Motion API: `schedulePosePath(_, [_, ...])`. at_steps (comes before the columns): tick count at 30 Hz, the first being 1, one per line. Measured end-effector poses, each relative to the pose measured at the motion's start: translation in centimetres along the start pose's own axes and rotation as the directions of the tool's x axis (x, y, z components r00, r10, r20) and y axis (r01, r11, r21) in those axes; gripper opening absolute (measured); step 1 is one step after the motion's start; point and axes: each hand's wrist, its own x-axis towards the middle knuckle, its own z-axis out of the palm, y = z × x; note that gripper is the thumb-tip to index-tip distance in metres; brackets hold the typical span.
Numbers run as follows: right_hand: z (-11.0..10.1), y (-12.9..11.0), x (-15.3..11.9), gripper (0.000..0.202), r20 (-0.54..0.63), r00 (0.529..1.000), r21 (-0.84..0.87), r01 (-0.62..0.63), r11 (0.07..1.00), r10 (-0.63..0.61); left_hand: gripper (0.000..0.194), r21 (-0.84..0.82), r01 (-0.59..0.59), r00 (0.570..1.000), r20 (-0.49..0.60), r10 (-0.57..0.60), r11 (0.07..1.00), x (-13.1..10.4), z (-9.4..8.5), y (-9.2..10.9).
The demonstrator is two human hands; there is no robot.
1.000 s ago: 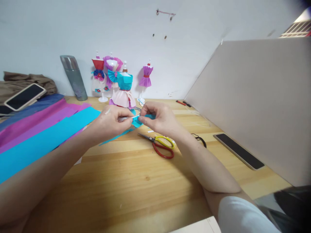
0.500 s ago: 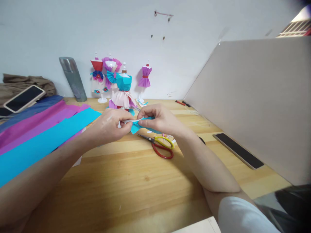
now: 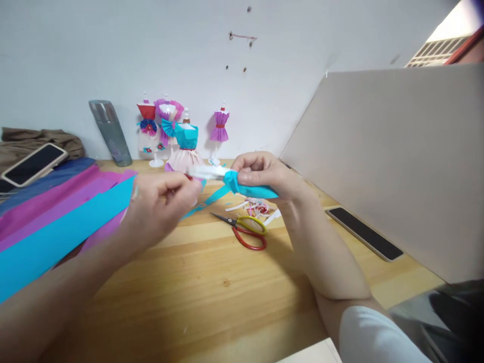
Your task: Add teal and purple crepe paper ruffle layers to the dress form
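My right hand [image 3: 264,174], fingers closed, pinches a gathered piece of bright blue crepe paper [image 3: 259,191] in mid-air above the table. A thin blue paper strip [image 3: 212,198] trails from below it toward the left. My left hand [image 3: 166,204] is closed and smeared by motion. Between the hands runs a blurred white strip [image 3: 206,172], reaching from the bunched blue paper to my left fingers; its left end is unclear. Scissors [image 3: 240,224] with one yellow and one red handle lie below the hands, blades pointing left.
Paper-dressed miniature mannequins [image 3: 186,138] stand along the wall beside a grey bottle [image 3: 111,133]. Blue and purple paper sheets [image 3: 68,219] cover the left side. Paper scraps [image 3: 257,206] lie behind the scissors. A phone [image 3: 363,233] rests at right, near a panel [image 3: 378,151].
My hands have moved apart, the left one down and leftward, the right one rightward with the blue paper. The white strip now stretches between them. The view has shifted slightly.
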Motion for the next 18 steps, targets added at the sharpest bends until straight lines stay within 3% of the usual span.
schedulePosePath(2, [0.6, -0.1, -0.3, 0.028, -0.121, 0.991, 0.044, 0.061, 0.997, -0.055, 0.031, -0.046, 0.005, 1.000, 0.028, -0.003, 0.999, -0.6, 0.5, 0.7])
schedulePosePath(5, [2.2, 0.1, -0.8, 0.028, -0.218, 0.969, -0.028, 0.109, 0.994, -0.113, 0.040, -0.134, 0.076, 0.997, 0.044, -0.070, 0.988, -1.0, 1.6, 1.3])
schedulePosePath(11, [4.0, 0.4, -0.9, 0.030, -0.222, 0.962, -0.115, 0.136, 0.984, -0.159, 0.025, -0.317, 0.183, 0.983, 0.059, -0.173, 0.931, -0.7, 2.0, 0.5])
schedulePosePath(18, [2.7, 1.0, 0.2, 0.028, -0.251, 0.958, 0.019, 0.146, 0.989, -0.137, 0.021, -0.402, 0.162, 0.987, 0.065, -0.148, 0.901, -0.2, 1.5, 0.0])
